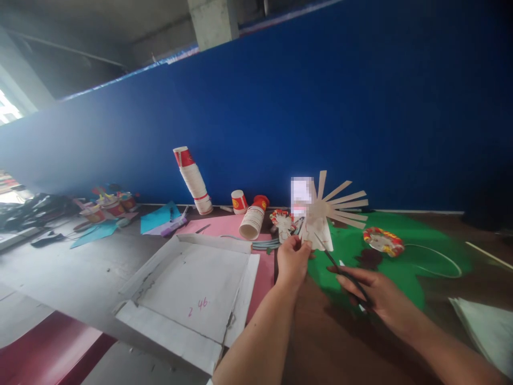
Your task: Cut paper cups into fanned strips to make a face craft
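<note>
My left hand (292,261) is closed, pinching the lower edge of a paper cup cut into strips (319,209). Several of its pale strips fan outward round the cup's bottom, while a wider uncut part hangs below. Dark-handled scissors (355,280) are gripped in my right hand (379,293), their blades pointing up at the wide part near my left fingertips. Whether the blades are biting into the paper cannot be made out. Just left of the cut cup is a red, yellow and white woven piece (284,222). A similar woven ring (383,241) lies on green paper (372,275).
A shallow white cardboard box lid (188,289) lies left of my arms. Behind it stand a tall leaning stack of paper cups (194,182), an upturned red cup (239,202) and a tipped stack (252,222). A blue partition (256,117) closes off the table's back.
</note>
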`<state>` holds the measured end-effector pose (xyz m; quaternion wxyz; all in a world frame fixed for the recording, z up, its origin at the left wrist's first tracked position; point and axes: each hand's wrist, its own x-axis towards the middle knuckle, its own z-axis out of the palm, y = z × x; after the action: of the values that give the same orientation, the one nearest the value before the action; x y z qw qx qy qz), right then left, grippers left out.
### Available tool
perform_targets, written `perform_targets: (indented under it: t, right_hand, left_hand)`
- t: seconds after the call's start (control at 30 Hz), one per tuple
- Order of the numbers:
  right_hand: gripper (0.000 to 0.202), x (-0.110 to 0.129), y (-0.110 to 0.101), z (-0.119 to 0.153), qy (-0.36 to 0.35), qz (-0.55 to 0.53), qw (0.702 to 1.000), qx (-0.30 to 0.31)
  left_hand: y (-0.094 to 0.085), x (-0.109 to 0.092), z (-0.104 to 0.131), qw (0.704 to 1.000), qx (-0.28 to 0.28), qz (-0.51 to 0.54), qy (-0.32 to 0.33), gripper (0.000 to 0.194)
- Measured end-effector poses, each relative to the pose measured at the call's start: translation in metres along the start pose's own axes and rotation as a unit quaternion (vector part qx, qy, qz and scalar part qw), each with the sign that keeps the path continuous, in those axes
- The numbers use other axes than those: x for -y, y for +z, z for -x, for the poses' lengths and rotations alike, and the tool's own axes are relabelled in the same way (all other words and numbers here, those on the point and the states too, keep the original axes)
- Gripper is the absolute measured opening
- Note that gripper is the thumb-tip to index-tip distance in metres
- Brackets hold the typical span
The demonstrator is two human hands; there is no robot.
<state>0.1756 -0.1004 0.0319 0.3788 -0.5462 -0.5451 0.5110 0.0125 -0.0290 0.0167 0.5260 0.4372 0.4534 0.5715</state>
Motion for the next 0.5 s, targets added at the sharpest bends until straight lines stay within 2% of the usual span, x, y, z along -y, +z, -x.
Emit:
perform_targets:
  t: [0.13, 0.5]
  right_hand:
    - [0.074, -0.0033, -0.0014, -0.0005, 0.003, -0.011, 1.0, -0.002]
    - [0.07, -0.0063, -0.0043, -0.0015, 0.004, 0.005, 1.0, -0.01]
  left_hand:
    - [0.0001, 0.0007, 0.0001, 1.0, -0.001, 0.006, -0.005, 0.009]
    - [0.0006, -0.001, 0.0002, 0.999, 0.012, 0.04, -0.013, 0.011]
